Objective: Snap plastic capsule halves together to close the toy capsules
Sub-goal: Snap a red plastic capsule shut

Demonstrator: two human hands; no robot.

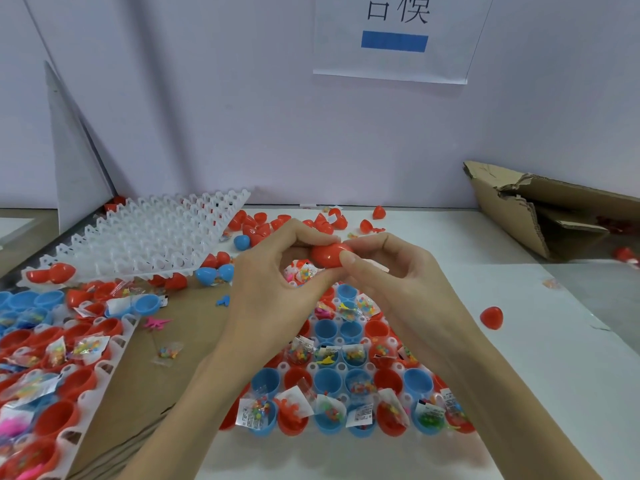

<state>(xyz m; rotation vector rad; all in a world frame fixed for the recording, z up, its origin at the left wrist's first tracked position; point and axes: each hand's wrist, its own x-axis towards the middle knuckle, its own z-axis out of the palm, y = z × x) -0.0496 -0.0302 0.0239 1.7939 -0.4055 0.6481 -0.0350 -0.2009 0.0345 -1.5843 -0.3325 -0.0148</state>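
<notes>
A red capsule half (329, 252) is pinched between left hand (273, 271) and right hand (391, 271), held together above the tray (341, 367) of open red and blue capsule halves with toy packets.

In front of me stands a pale lavender partition wall (207, 116), evenly lit with no hard shadows. A white paper sign (394, 39) hangs on it, printed with large dark characters above a blue bar. The white tabletop (540, 341) runs up to the wall. A torn cardboard box (540, 209) lies at my right, and a grey panel (72, 161) leans at my left
</notes>
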